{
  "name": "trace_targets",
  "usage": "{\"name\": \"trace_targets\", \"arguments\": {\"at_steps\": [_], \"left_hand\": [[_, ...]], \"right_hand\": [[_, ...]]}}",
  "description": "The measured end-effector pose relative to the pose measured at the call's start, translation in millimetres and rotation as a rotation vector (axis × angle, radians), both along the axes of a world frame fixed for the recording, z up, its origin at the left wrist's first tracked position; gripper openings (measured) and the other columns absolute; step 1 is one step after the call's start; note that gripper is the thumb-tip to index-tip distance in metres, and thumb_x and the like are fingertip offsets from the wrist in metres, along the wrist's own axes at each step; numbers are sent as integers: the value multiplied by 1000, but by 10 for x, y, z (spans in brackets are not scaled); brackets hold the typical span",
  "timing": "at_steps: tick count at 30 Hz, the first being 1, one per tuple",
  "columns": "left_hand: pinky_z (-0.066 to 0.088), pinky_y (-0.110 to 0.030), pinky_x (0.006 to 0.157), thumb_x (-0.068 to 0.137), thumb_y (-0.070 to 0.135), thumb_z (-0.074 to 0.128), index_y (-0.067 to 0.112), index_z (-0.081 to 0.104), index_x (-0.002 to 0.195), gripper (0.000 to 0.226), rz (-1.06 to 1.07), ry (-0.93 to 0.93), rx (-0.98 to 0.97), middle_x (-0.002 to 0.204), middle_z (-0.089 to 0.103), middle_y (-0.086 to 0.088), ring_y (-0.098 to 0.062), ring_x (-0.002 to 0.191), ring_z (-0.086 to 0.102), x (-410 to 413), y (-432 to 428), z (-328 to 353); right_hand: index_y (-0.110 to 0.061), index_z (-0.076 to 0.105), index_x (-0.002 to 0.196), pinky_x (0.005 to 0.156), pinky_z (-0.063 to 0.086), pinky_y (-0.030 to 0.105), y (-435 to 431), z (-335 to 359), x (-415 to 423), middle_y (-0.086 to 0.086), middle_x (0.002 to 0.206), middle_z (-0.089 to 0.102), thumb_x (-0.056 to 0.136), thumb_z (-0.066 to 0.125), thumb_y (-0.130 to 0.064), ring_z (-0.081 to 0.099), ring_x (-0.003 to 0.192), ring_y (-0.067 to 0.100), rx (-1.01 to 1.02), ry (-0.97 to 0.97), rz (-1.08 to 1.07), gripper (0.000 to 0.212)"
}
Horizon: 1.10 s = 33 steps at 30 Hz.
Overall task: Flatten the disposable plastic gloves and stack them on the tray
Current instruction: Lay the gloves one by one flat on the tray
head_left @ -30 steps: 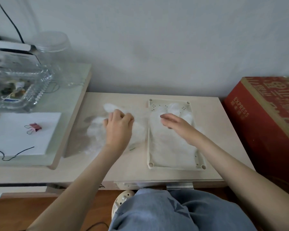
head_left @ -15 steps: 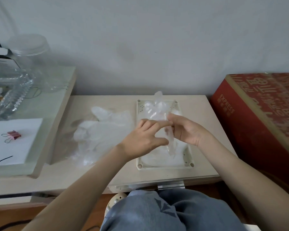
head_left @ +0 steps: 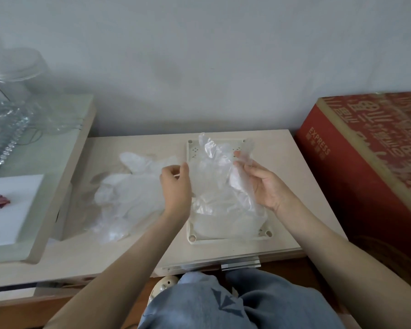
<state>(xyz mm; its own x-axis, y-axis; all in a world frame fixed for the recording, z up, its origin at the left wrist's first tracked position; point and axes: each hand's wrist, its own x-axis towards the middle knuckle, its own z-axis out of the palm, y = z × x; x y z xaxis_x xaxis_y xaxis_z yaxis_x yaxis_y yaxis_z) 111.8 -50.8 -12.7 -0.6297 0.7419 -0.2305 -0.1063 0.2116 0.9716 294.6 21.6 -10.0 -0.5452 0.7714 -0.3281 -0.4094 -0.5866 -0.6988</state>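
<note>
Here we are with one clear glove [head_left: 214, 179] lifted just above the tray [head_left: 223, 240], stretched between both hands. Our left hand [head_left: 176, 186] has its fingers curled, thumb and forefinger pinching the glove's left edge. Our right hand [head_left: 263, 184] grips the right edge, with film draped across its palm. The rest of the pile [head_left: 128, 195] lies crumpled on the table [head_left: 294, 176], just left of the tray, and a few flattened ones [head_left: 223, 224] seem to lie in the tray already. This stuff looks feather-light, limp and clingy, so it will likely wrinkle and drift. Best held by opposite edges, we reckon, and pulled gently taut, since such thin film could tear.
</note>
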Motion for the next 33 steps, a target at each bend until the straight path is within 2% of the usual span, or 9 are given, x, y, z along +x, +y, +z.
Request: {"name": "trace_targets", "arguments": {"at_steps": [3, 10, 14, 17, 19, 22, 25, 30, 33], "left_hand": [[35, -27, 59, 95, 39, 46, 14, 39, 73, 34, -2, -58, -54, 69, 40, 3, -14, 60, 38, 37, -31, 23], [47, -29, 60, 99, 53, 31, 8, 61, 58, 67, -456, -18, -59, 61, 67, -8, -17, 58, 61, 285, -264, 58], [53, -33, 81, 92, 67, 28, 9, 66, 97, 70, -582, -584, -175, 102, 71, -14, -26, 89, 69, 282, -115, -18], [50, -31, 77, 93, 57, 44, 7, 64, 105, 55, -458, -886, -116, 98, 70, -11, -22, 83, 66, 198, 46, -56], [55, -30, 70, 94, 38, 54, 7, 63, 100, 32, -394, -854, -66, 91, 70, -9, -19, 75, 68, 148, 127, -74], [53, -22, 56, 93, 16, 59, 6, 64, 98, 13, -340, -473, -90, 79, 69, -7, -13, 61, 66, 76, 163, -115], [56, -30, 70, 90, 12, 62, 12, 67, 89, 5, -342, -152, -150, 71, 72, -1, -16, 67, 67, -1, 121, -208], [55, -36, 79, 83, 10, 69, 14, 62, 89, 10, -400, -21, -184, 87, 70, -7, -18, 72, 68, -30, 53, -224], [54, -34, 78, 85, 11, 66, 13, 61, 100, 16, -459, -150, -181, 94, 70, -11, -21, 78, 71, -45, 67, -175]], "right_hand": [[-15, 57, 124, 93, 52, 48, 24, 17, -41, -1, 99, 69, 97, 41, -6, 65, 104, 17, 51, 172, -40, 33], [-20, 71, 100, 87, 54, 46, 97, 106, -96, -4, 101, 68, 95, 39, -12, 60, 114, 15, 84, 400, -122, 33], [-24, 75, 102, 98, 49, 46, 55, 118, -49, -6, 106, 70, 89, 49, -15, 66, 106, 17, 85, 329, -183, 30], [-21, 73, 105, 101, 44, 46, 6, 125, 1, -2, 104, 72, 84, 55, -11, 68, 102, 16, 46, 284, -221, 29], [-17, 67, 112, 97, 50, 47, -13, 112, 72, 1, 104, 71, 88, 48, -7, 66, 106, 18, 43, 256, -201, 33], [-15, 60, 121, 88, 55, 46, -30, 60, 172, 9, 115, 66, 85, 46, -7, 61, 115, 26, 49, 109, -77, 39], [-16, 59, 119, 77, 57, 42, -9, -13, 256, 15, 118, 64, 86, 51, -14, 65, 106, 33, 8, -67, 3, 34], [-11, 53, 129, 59, 55, 26, 59, -116, 204, 8, 107, 70, 89, 61, -10, 70, 76, 20, 143, -518, 106, 40], [-10, 52, 132, 54, 49, 20, 70, -194, 150, 3, 105, 70, 90, 57, 3, 65, 65, 14, 286, -731, 189, 44]]}}
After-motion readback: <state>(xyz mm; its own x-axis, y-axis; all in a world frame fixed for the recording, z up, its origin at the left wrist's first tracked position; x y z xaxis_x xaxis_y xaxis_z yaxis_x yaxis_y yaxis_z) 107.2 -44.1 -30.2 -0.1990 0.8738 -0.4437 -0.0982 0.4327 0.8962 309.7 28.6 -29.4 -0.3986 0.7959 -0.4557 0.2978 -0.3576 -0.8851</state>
